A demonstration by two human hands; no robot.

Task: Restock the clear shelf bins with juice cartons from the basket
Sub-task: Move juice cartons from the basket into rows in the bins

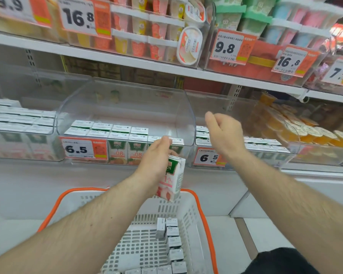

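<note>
Supermarket shelving ahead: with left hand (156, 155) clamped on juice carton (171, 178) above basket (127, 194), right hand (224, 133) loosely curled and empty, lift upright into middle clear bin (125, 107)'s open front gap.

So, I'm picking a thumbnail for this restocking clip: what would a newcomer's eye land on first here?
Probably the juice carton gripped in the left hand at centre, held above the orange-rimmed white basket with more cartons along its right side. Next, the right hand, empty and half curled, raised before the clear shelf bins. The bold orange price tag reading 6.5 on the middle bin also stands out.
</note>
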